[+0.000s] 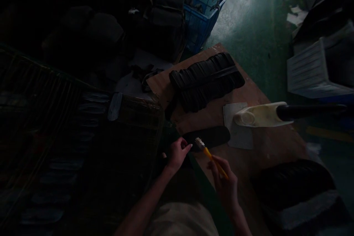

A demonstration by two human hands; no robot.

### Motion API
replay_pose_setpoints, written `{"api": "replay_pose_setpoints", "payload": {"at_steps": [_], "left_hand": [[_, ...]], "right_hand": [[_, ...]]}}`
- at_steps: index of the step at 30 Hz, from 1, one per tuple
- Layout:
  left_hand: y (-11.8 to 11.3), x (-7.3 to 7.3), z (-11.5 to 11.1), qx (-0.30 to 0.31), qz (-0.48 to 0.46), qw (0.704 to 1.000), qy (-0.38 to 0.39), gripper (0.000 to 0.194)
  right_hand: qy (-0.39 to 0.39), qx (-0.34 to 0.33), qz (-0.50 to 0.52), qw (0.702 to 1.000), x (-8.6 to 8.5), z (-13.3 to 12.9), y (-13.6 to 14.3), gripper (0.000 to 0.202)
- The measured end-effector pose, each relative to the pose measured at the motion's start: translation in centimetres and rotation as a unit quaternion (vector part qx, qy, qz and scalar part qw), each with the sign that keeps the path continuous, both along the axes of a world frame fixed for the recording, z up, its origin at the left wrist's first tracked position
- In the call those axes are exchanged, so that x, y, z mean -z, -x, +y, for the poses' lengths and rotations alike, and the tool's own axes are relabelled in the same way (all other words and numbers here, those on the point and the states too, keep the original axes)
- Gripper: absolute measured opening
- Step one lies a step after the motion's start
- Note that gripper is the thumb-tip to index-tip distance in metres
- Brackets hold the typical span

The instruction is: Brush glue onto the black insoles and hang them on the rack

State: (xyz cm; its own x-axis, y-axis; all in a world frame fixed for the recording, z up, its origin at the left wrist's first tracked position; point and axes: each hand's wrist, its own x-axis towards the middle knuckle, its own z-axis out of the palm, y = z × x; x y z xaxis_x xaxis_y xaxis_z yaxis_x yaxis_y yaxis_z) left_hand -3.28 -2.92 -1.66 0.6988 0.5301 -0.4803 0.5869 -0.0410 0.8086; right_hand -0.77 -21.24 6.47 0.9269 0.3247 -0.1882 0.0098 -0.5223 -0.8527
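Note:
A flat black oblong piece with rounded ends [212, 136] lies at the near edge of a wooden board [257, 97]. My left hand [177, 153] pinches its left end between thumb and fingers. In my right hand [224, 177] is a paintbrush [207, 152] with a yellow handle, held like a pen. Its pale, coated bristles are just over the left part of the black piece; whether they touch it I cannot tell. Behind it lies a bundle of similar black pieces [207, 79], stacked on edge and bound with a strap.
A cream container with a dark handle-like part [258, 115] stands on a pale sheet [240, 142]. Another black stack [297, 182] sits at lower right. On the left, a dark rack [118, 143] bears several pale-topped pieces. A blue crate [200, 16] and grey crate [305, 68] stand beyond.

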Motion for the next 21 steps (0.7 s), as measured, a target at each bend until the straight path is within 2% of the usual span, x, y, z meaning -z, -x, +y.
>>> {"api": "replay_pose_setpoints", "payload": {"at_steps": [4,9,15,21], "left_hand": [[-0.4,0.2,-0.2,-0.004,0.026,0.999,-0.027,0.013],[-0.2,0.2,-0.2,-0.028,0.014,0.999,-0.007,0.009],[-0.3,0.1,-0.3,-0.043,0.016,0.999,-0.002,0.009],[-0.4,-0.4,-0.2,-0.035,0.024,0.999,-0.006,0.009]], "right_hand": [[0.022,-0.040,0.007,0.999,0.9,-0.6,-0.3,0.025],[0.035,-0.006,-0.019,0.999,0.8,-1.7,0.0,0.027],[0.005,-0.058,0.022,0.998,0.5,-0.7,0.5,0.024],[0.038,0.007,0.009,0.999,0.9,-2.5,-1.6,0.026]]}}
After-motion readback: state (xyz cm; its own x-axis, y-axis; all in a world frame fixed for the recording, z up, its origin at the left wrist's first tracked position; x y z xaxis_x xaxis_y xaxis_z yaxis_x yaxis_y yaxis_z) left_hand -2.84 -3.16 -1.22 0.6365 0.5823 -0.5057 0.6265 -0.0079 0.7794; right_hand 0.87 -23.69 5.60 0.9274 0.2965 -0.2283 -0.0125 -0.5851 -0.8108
